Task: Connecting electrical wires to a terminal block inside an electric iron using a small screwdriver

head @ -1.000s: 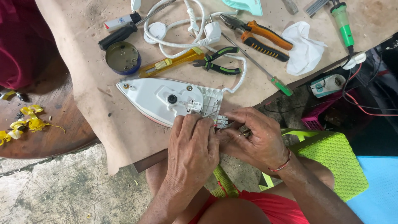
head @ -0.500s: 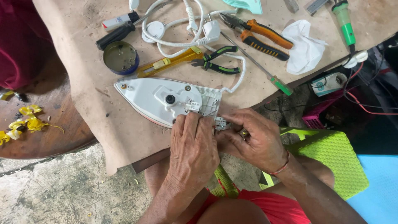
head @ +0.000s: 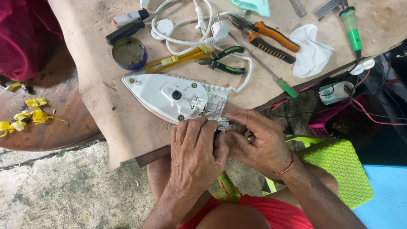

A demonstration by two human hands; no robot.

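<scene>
A white clothes iron body (head: 169,95) with its cover off lies flat on the brown work table (head: 123,123), pointed tip to the left. My left hand (head: 196,150) lies palm down over its rear edge at the table's front. My right hand (head: 256,138) meets it from the right, and the fingers of both pinch a small white terminal part (head: 223,124) at the back of the iron. A ring and a red wrist band show on my right hand. What the fingertips hold beneath is hidden.
Behind the iron lie a white cord with plug (head: 218,30), green-handled pliers (head: 227,59), orange-handled pliers (head: 267,36), a yellow utility knife (head: 178,59), a round tin (head: 129,53), a screwdriver (head: 271,74), a white cloth (head: 311,51) and a green soldering iron (head: 351,25). A green stool (head: 339,169) is to the right.
Both hands stay at the iron's rear with small finger movements. The iron has not visibly moved on the table.
</scene>
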